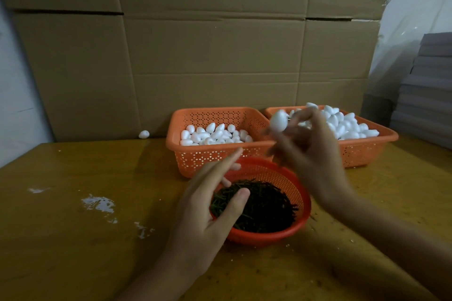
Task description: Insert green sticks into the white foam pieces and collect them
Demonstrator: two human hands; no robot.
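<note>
Though stray, foam piece (144, 134) beside cardboard (195, 56).

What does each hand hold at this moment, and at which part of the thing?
The right hand pinches a white egg-shaped foam piece at its lower right side. The left hand holds nothing visible.
</note>
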